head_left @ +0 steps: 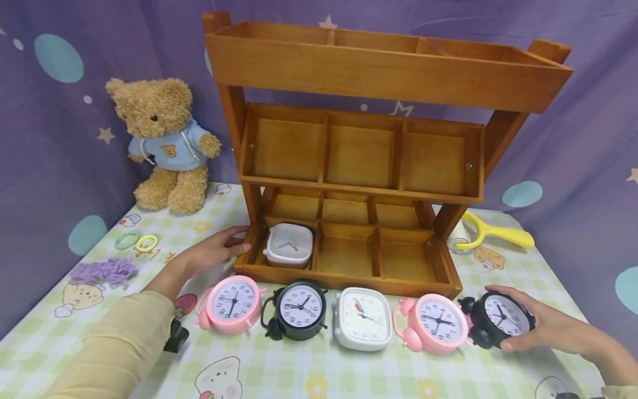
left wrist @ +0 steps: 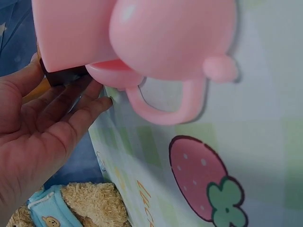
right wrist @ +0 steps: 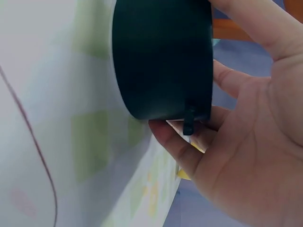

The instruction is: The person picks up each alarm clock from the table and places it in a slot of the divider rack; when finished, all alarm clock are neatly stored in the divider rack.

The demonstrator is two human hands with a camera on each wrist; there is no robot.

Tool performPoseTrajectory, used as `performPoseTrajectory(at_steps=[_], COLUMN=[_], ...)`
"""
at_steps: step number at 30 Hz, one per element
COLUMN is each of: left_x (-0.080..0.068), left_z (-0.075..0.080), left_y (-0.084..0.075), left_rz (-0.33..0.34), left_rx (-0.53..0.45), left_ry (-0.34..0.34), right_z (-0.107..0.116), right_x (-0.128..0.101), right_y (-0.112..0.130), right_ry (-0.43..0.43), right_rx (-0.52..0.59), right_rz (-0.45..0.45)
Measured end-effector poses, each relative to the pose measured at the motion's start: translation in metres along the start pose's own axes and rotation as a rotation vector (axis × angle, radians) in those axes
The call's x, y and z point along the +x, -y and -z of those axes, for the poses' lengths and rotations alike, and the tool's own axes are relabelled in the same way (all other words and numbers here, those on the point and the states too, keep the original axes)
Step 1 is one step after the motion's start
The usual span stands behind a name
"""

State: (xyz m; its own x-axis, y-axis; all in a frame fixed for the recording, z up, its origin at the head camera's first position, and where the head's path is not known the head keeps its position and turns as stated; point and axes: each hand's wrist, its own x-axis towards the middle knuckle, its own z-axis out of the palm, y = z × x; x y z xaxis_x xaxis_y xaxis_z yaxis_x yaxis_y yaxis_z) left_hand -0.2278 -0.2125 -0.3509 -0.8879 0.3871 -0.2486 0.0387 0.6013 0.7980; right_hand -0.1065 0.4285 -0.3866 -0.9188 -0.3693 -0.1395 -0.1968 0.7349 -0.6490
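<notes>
The right hand point(head_left: 543, 327) grips the black clock point(head_left: 498, 320) near the table's right edge; the left hand point(head_left: 211, 255), fingers straight, steadies the wooden rack point(head_left: 349, 277).

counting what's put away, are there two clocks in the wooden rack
No, only one white square clock sits in the wooden rack, in its front left compartment.

Black clock point(right wrist: 163, 59) face hidden in right wrist view; pink clock point(left wrist: 137, 40) cut off at top edge.
</notes>
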Motion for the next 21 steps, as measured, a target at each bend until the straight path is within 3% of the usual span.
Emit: performPoseTrajectory(at_steps=[7,15,21], left_x=[0.0,0.0,-0.001], left_z=[0.0,0.0,0.0], left_y=[0.0,0.0,0.0], left_rz=[-0.001,-0.019,-0.011], left_rx=[0.003,0.007,0.015], left_ry=[-0.004,-0.002,-0.001], right_z=[-0.001,0.006,0.02], right_x=[0.0,-0.004,-0.009], right_y=[0.0,0.006,0.013], right_ry=[-0.044,-0.065,-0.13], right_rx=[0.005,-0.036,-0.12], right_rz=[0.037,-0.04,-0.086])
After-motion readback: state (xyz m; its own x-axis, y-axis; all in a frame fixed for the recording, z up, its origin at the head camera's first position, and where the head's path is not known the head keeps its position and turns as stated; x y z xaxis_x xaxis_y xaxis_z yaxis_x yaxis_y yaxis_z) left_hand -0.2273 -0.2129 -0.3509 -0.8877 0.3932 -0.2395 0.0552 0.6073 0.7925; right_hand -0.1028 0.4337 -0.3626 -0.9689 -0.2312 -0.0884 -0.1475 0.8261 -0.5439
